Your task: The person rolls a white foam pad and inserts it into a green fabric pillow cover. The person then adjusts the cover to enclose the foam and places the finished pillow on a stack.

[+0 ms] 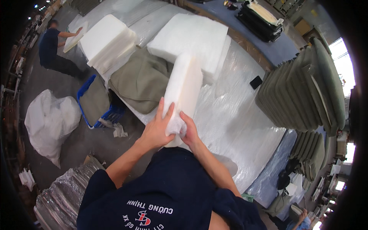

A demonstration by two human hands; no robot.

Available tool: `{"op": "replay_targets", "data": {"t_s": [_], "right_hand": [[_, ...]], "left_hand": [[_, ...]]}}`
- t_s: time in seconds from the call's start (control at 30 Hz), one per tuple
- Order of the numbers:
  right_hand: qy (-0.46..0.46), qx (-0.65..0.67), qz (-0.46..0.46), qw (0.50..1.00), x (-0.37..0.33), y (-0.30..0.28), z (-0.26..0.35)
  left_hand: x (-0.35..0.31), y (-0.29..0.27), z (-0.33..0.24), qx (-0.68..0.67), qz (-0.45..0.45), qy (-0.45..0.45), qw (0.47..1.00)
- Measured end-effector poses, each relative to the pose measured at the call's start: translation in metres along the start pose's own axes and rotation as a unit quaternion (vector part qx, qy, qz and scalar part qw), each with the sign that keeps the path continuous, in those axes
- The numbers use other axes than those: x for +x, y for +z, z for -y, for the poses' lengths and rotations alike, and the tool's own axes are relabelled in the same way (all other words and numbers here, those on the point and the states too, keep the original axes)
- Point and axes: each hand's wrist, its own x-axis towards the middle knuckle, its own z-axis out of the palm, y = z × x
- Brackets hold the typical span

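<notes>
A thick white foam cushion pad (184, 82), with a soft fluffy outer layer, stands on its narrow side in front of me. My left hand (158, 124) presses on its left face near the close end, fingers stretched along it. At the same end my right hand (189, 131) grips the right side, its fingers curled at the white wrap. Both hands hold the pad between them. Left of it lies a grey-green fabric cover (140, 80), rumpled and partly hidden behind the pad. More white pads (191, 38) are stacked just beyond.
Plastic film covers the table (226, 126). A dark phone (255, 82) lies near tall stacked grey-green cushions (303, 88) at right. A blue crate (92, 101) and white bag (52, 122) stand on the left floor. Far left, a person (53, 50) handles a white pad beside another pile (107, 40).
</notes>
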Motion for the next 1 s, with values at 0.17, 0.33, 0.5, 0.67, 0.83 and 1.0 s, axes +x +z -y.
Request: {"op": "replay_targets", "data": {"t_s": [0.17,0.33,0.5,0.67,0.83,1.0], "right_hand": [[-0.097,0.244,0.131,0.956,0.026,-0.096,0.005],[-0.137,-0.153,-0.105,0.973,-0.046,-0.017,0.084],[-0.190,-0.611,0.094,0.763,-0.044,0.013,0.065],[-0.140,-0.814,0.114,0.552,-0.047,0.060,0.050],[-0.213,-0.751,0.076,0.620,-0.070,0.014,0.001],[-0.085,-0.631,0.026,0.771,-0.101,0.004,0.017]], "left_hand": [[-0.007,0.002,-0.003,-0.011,-0.027,0.016,0.999],[-0.024,0.003,0.024,-0.033,-0.026,-0.030,0.999],[-0.019,0.001,0.021,-0.034,-0.040,0.053,0.997],[-0.020,0.012,0.012,0.005,-0.063,0.110,0.992],[-0.023,0.013,0.008,0.015,-0.024,0.054,0.998],[-0.024,0.035,-0.013,-0.003,-0.068,0.099,0.993]]}}
